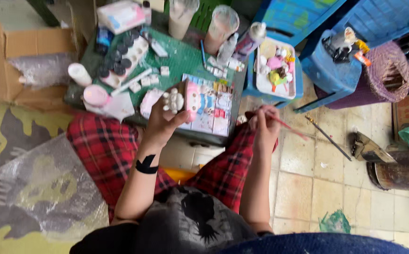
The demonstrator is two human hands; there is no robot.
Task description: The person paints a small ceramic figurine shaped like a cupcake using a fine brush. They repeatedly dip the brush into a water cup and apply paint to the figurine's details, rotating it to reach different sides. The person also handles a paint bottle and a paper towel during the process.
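Observation:
My left hand (pixel 163 120) grips a small pink and white plaster figure (pixel 183 99) and holds it up over the front edge of the green cutting mat (pixel 178 59). My right hand (pixel 264 125) pinches a thin red-handled paintbrush (pixel 286 125) above my right knee, with the handle pointing out to the right. The brush tip is hidden by my fingers. A printed colour sheet (pixel 214 110) lies on the mat just beyond the figure. My legs are in red plaid trousers (pixel 102 146).
Small dark paint pots (pixel 119 59), a white tube (pixel 79 74), a pink lid (pixel 95 95) and two plastic cups (pixel 221 26) crowd the mat. A white tray of small figures (pixel 276 66) sits on a blue stool at right. Cardboard and bubble wrap (pixel 49 183) lie left; rusty pipe (pixel 397 171) right.

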